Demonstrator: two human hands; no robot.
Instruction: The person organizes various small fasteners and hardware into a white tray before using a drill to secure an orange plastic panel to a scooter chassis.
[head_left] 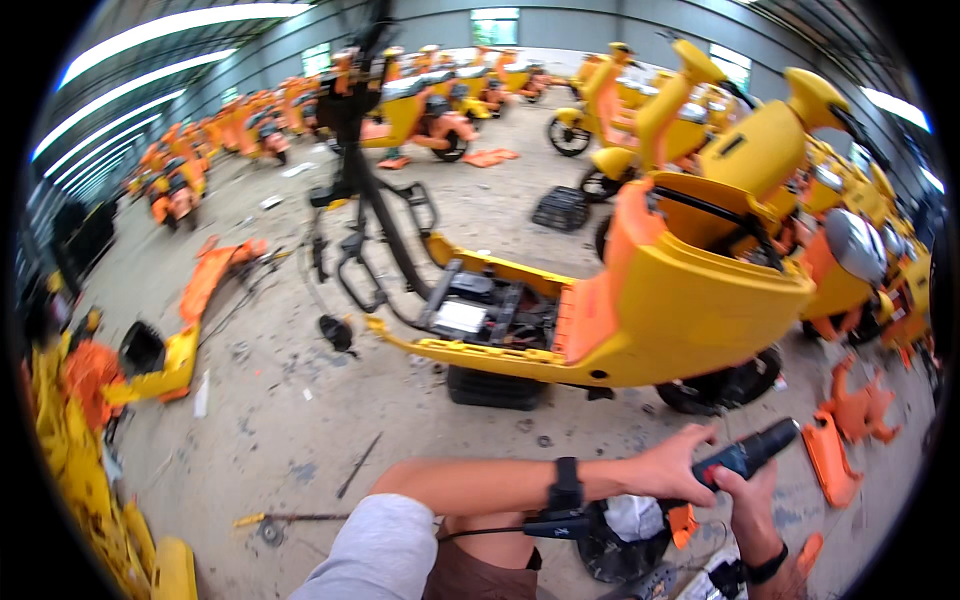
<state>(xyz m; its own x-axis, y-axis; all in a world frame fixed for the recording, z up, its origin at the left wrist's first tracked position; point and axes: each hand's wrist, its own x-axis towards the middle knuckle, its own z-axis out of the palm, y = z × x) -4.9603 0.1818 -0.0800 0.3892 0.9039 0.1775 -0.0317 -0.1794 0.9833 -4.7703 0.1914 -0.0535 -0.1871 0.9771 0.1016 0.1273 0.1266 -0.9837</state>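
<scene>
Both my hands are together at the lower right, around a dark cordless drill (748,452) with a red patch on its side. My left hand (668,466) curls its fingers about the rear end of it. From below, my right hand (752,500) grips it, thumb beside the red patch; part of its grip is hidden. The drill's black nose points to the upper right. Just beyond stands a partly stripped yellow and orange scooter (690,300). Its footboard lies uncovered, showing a battery bay (490,310) with black parts and a white label.
Loose orange panels (832,455) lie at the right, and yellow panels (85,470) are heaped at the left. A long rod tool (300,518), a thin bar (358,465) and a black crate (560,208) rest on the floor. Rows of scooters (240,120) stand behind.
</scene>
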